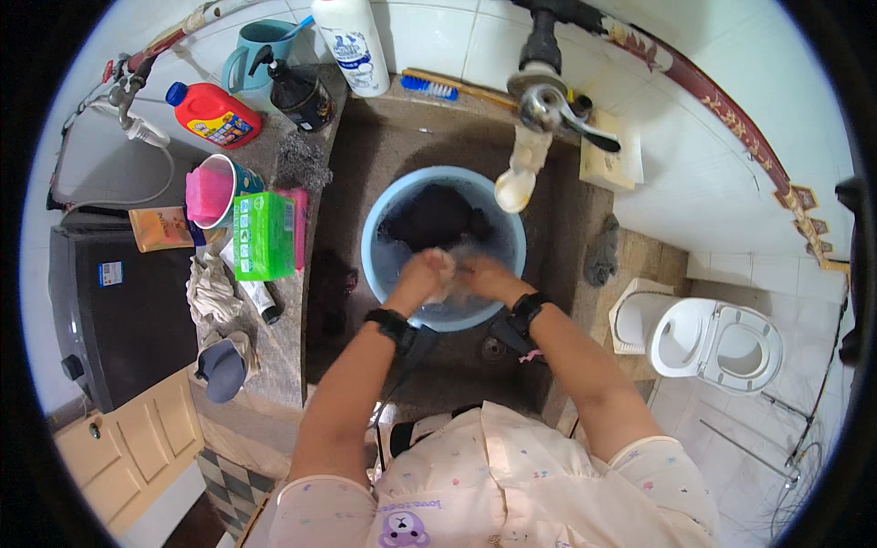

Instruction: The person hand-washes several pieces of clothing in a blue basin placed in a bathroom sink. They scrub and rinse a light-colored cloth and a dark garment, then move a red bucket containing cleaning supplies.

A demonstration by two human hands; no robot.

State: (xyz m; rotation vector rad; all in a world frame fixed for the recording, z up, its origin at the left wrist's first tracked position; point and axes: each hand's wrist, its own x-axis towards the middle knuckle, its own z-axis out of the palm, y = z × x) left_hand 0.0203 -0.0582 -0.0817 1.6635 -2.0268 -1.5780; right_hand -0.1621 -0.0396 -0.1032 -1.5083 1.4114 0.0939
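Note:
A light blue plastic basin (370, 240) stands in a stone sink (356, 151), with cloudy water and a dark cloth (438, 216) in its upper part. Over the basin's near part, my left hand (421, 277) is closed on a pale, wet cloth (444, 274). Just right of it, my right hand (483, 277) is blurred by motion close to the same cloth; its grip cannot be made out. Both wrists wear black bands. The metal faucet (541, 106) sits above and right of the basin, with a pale sleeve (517, 185) hanging from its spout.
On the left ledge stand a red bottle (218, 116), a black pump bottle (301, 99), a green box (264, 236) and a crumpled cloth (211, 288). A blue-bristled brush (428, 87) lies on the back ledge by a white bottle (353, 48). A grey rag (603, 253) lies on the right edge.

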